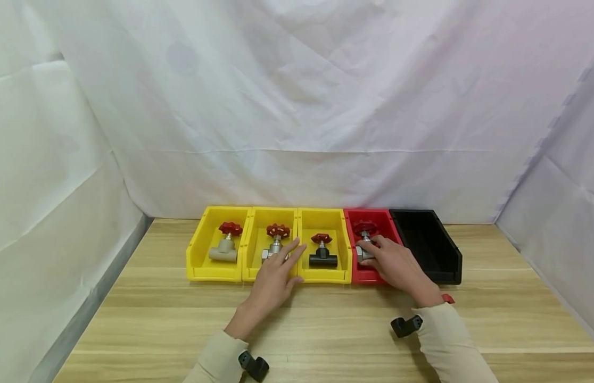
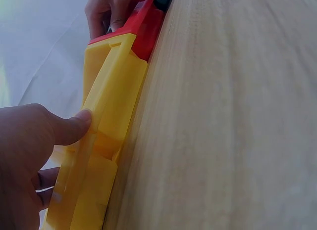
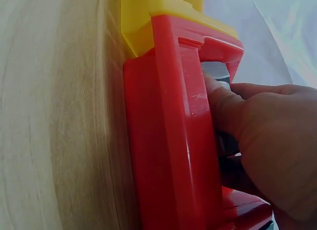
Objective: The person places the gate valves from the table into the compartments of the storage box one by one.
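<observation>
My right hand (image 1: 397,264) reaches into the red bin (image 1: 370,278), thumb and fingers gripping a silver metal valve (image 1: 361,253) with a red handwheel. In the right wrist view the thumb presses on the metal body (image 3: 215,69) behind the bin's front wall. My left hand (image 1: 273,279) lies over the front of the middle yellow bin (image 1: 258,215), fingers spread and fairly straight; its thumb touches a yellow rim in the left wrist view. Beneath those fingers a second silver valve (image 1: 275,246) is partly hidden.
The left yellow bin (image 1: 196,247) holds a beige valve (image 1: 224,250); the right yellow bin (image 1: 344,239) holds a black valve (image 1: 323,258). A black bin (image 1: 457,263) ends the row. A red handwheel (image 1: 448,299) pokes out behind my right wrist. White cloth (image 1: 306,106) hangs behind.
</observation>
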`<state>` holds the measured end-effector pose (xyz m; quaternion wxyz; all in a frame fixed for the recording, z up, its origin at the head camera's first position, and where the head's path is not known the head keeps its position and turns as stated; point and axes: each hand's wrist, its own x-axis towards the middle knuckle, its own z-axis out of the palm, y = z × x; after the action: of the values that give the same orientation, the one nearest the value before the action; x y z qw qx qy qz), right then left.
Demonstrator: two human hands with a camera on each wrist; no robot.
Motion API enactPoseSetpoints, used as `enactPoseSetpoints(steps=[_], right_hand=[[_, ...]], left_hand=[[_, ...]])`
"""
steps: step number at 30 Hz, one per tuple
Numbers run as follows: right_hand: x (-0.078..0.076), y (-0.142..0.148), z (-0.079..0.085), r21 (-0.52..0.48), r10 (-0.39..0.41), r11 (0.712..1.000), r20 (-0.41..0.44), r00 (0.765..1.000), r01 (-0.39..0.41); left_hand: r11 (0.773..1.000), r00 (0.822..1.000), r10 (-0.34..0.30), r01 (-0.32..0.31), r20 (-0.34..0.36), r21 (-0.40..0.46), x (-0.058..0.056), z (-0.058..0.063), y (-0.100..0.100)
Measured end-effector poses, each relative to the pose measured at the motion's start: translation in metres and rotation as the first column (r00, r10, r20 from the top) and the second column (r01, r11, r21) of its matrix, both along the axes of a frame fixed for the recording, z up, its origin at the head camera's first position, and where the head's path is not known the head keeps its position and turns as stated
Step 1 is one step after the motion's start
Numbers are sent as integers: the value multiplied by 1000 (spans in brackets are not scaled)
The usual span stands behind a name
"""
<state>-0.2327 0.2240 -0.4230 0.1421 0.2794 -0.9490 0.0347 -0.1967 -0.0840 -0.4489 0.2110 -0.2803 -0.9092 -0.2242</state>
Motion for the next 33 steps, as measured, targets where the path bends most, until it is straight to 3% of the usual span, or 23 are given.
enactPoseSetpoints(steps=[19, 33], right_hand=[[-5, -1, -1, 105, -11, 994, 50, 999, 5], [-9, -5, 2, 104, -27, 994, 126, 992, 14]], left_hand=[[1000, 1000, -9, 9, -1, -10, -1, 1, 1], [1000, 1000, 1, -1, 1, -4, 1, 0, 1]])
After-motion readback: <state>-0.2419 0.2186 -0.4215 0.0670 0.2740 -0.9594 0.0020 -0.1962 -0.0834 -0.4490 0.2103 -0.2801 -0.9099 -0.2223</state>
